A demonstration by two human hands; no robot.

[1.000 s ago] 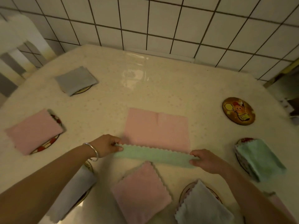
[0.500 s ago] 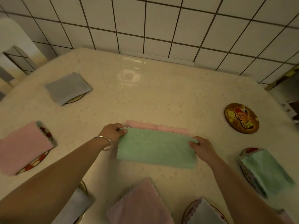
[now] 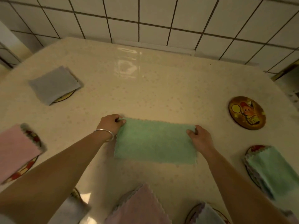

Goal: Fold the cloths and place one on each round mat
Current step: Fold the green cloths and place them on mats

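Our left hand (image 3: pixel 111 123) pinches the far left corner of the green cloth (image 3: pixel 155 141) with its fingers (image 3: pixel 121 121), and our right hand (image 3: pixel 199 137) pinches the far right corner, so the cloth's long axis runs left to right between them on the desk (image 3: pixel 153 88). It lies flat mid-desk, a fuzzy rectangle with scalloped edges, folded once we judge; the bare mat (image 3: pixel 247 113) lies to the right, nearer our right hand
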